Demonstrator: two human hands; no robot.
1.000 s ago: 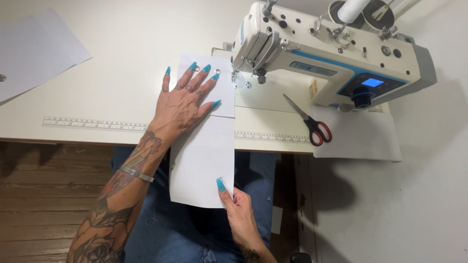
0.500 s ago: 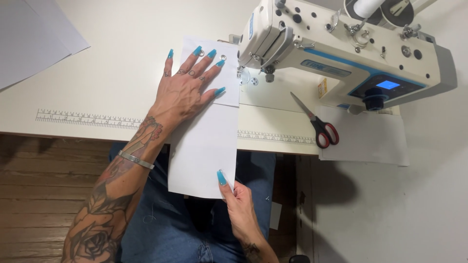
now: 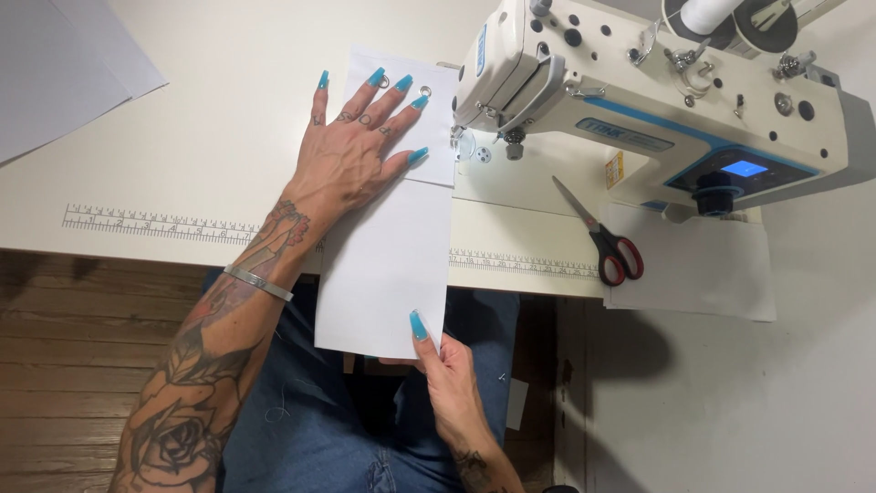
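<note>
the left hand (image 3: 351, 160) lies flat and open on a white sheet (image 3: 388, 256) on the tabletop (image 3: 201, 137), just beside the sewing machine (image 3: 639, 100). the right hand (image 3: 447, 370) pinches the sheet's near corner, which hangs over the edge. red scissors (image 3: 602, 239) lie nearby, under the machine.
</note>
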